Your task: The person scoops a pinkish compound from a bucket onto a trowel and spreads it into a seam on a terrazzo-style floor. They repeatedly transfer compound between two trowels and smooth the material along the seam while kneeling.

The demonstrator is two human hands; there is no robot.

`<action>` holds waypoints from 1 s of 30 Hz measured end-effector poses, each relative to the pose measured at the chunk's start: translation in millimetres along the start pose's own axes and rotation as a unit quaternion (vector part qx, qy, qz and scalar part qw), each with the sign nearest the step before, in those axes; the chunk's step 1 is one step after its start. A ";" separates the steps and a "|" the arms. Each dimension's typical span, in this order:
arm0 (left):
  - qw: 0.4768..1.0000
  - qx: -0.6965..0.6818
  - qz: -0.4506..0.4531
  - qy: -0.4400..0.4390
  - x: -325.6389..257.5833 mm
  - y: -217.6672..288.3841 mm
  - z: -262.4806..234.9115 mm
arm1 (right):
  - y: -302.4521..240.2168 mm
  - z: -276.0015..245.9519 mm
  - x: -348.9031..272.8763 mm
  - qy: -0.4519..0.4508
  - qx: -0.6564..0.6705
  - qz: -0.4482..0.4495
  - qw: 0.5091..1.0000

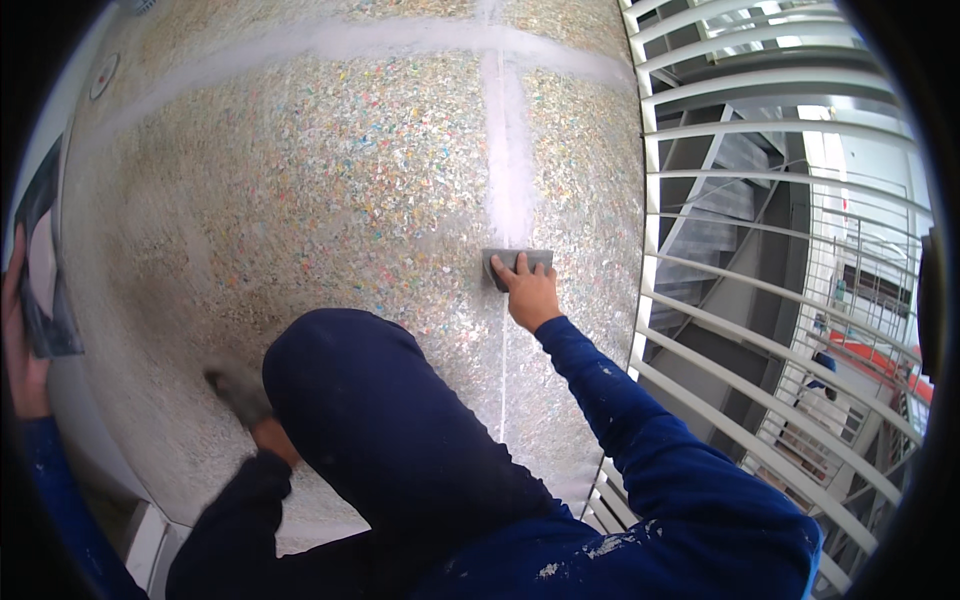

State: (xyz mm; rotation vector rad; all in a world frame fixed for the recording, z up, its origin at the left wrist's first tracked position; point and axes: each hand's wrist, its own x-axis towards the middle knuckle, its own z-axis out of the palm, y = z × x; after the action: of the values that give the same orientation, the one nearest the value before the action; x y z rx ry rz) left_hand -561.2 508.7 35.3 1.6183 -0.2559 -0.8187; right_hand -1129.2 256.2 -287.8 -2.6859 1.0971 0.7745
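Observation:
My right hand [534,297] is closed on a grey flat filling blade [540,258], fingers spread across its face. The blade lies against the speckled board surface [330,180], across a thin straight seam [504,390]. Beyond it, a smooth pale band of filler [508,150] covers the seam; on the near side the seam shows as a narrow white line. At the far left edge my left hand [28,385] supports a dark flat board [62,335] with a pale mound of filler [42,262] on it. Part of that hand is cut off by the dark rim.
Another pale filler band [330,38] crosses the far end. White railing bars [760,178] line the right side, with grey stairs [715,215] and a person [822,375] beyond them. My bent knee [350,370] and shoe [238,393] are at lower left. A round fitting [104,76] sits at upper left.

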 end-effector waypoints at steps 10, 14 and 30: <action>0.937 -0.269 -0.125 -0.184 3.4 -178.3 172.0 | -26.0 -50.2 -63.9 0.036 0.069 0.056 0.995; 0.938 -0.211 -0.207 -0.181 -24.0 -238.9 218.9 | -35.8 -170.3 -82.0 0.083 0.100 -0.084 0.988; 0.909 -0.149 -0.096 -0.378 -102.2 -238.2 269.5 | -109.1 -205.1 -172.3 0.117 -0.065 -0.141 0.981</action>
State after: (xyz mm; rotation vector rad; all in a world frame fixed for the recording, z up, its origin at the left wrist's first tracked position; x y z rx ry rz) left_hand -871.4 415.4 -151.6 0.9876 -0.4919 -1.5460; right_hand -1074.3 377.3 -30.9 -3.0125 0.6991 0.5066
